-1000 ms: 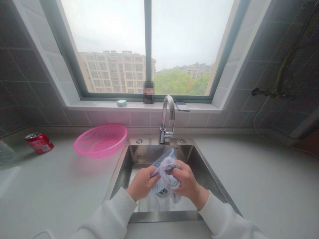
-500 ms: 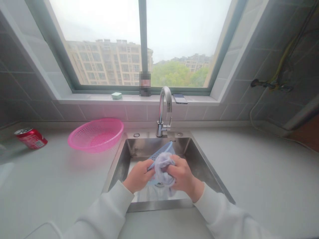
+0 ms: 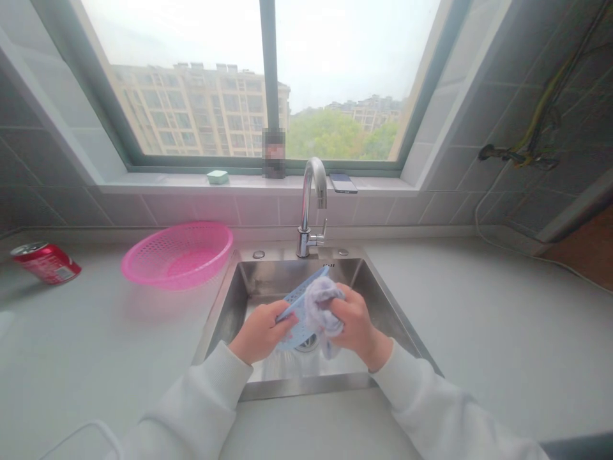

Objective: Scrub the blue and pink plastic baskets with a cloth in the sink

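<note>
Over the sink, my left hand grips the rim of a light blue plastic basket with holes in its wall. The basket is tilted on its side. My right hand is closed around a bunched, pale lilac cloth, which lies against the right part of the basket and hides some of it. One end of the cloth hangs below my fingers. Beneath the basket, the drain shows in part.
Behind the sink stands a chrome faucet. On the left counter are a pink basket and a red can lying tilted. The windowsill bears a phone and a small green block. A pipe valve juts from the right wall.
My right hand and the cloth have moved slightly right and up, uncovering more of the blue basket. My left hand keeps hold of the rim. The whole view has shifted a little.
</note>
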Motion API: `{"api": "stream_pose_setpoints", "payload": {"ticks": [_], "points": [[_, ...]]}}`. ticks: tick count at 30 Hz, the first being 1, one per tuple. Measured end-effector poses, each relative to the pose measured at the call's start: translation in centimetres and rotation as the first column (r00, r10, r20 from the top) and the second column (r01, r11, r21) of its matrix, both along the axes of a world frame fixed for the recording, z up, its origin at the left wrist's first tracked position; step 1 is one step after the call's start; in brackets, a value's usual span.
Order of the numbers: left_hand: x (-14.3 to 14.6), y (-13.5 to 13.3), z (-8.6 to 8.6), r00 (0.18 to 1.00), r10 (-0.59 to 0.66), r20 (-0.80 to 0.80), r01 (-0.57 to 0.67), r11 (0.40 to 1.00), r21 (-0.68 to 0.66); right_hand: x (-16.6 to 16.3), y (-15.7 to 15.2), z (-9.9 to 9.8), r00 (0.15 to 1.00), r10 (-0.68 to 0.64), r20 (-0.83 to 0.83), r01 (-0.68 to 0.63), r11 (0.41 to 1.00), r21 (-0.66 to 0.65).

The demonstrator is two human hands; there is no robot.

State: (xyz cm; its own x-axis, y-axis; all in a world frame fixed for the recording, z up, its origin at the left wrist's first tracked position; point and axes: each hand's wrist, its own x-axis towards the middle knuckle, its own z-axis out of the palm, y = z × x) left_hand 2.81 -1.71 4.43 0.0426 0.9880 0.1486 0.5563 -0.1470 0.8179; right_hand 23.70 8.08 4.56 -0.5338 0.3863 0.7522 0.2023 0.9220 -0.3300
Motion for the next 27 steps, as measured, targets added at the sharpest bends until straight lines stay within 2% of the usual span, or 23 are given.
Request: {"api": "stream_pose_setpoints", "payload": {"ticks": [2, 3, 5, 7, 8, 13, 15, 16, 19, 22, 24, 27], "points": [[0.0, 0.1, -0.1, 1.0, -0.001, -0.024, 0.002, 1.0, 0.019, -0.4, -0.6, -0.1, 0.994, 0.093, 0.059, -0.095, 0.995, 0.024], [0.0, 0.0, -0.1, 1.0, -0.006, -0.024, 0.007, 1.0, 0.017, -0.3, -0.2, -0.1, 0.996, 0.086, 0.024, -0.085, 0.996, -0.027], [-0.1, -0.1, -0.1, 1.0, -0.02, 0.002, 0.02, 1.0, -0.007, 0.3, 1.6, -0.4, 0.994, -0.057, -0.09, 0.035, 0.971, -0.235], [-0.2, -0.3, 0.0, 0.998, -0.048, 0.032, 0.048, 0.999, -0.018, 1.1, 4.1, -0.7, 0.948, -0.255, -0.19, 0.132, 0.859, -0.494], [-0.3, -0.4, 0.1, 0.997, -0.064, 0.049, 0.065, 0.998, -0.014, 1.4, 5.2, -0.9, 0.936, -0.284, -0.207, 0.112, 0.799, -0.591], [-0.9, -1.1, 0.8, 0.982, -0.086, 0.17, 0.085, 0.996, 0.015, 2.0, 8.3, -2.1, 0.905, -0.296, -0.306, -0.061, 0.62, -0.782], [-1.2, -1.4, 0.9, 0.967, -0.063, 0.246, 0.061, 0.998, 0.017, 2.0, 8.6, -2.5, 0.878, -0.312, -0.363, -0.147, 0.545, -0.825], [-1.4, -1.6, 0.9, 0.955, -0.047, 0.294, 0.045, 0.999, 0.017, 2.0, 8.8, -2.7, 0.865, -0.321, -0.386, -0.174, 0.529, -0.831], [-1.8, -1.9, 0.7, 0.883, 0.01, 0.469, -0.023, 0.999, 0.022, 2.1, 9.1, -3.0, 0.825, -0.34, -0.452, -0.254, 0.491, -0.833], [-2.1, -1.9, 0.4, 0.768, 0.051, 0.639, -0.118, 0.991, 0.062, 2.1, 9.3, -3.4, 0.8, -0.354, -0.484, -0.306, 0.454, -0.837], [-2.2, -1.8, 0.3, 0.702, 0.05, 0.71, -0.169, 0.981, 0.099, 2.0, 9.2, -3.8, 0.795, -0.353, -0.493, -0.328, 0.433, -0.84], [-2.1, -1.7, 0.3, 0.649, 0.05, 0.759, -0.235, 0.962, 0.137, 1.6, 8.8, -4.3, 0.79, -0.344, -0.508, -0.365, 0.401, -0.84]]}}
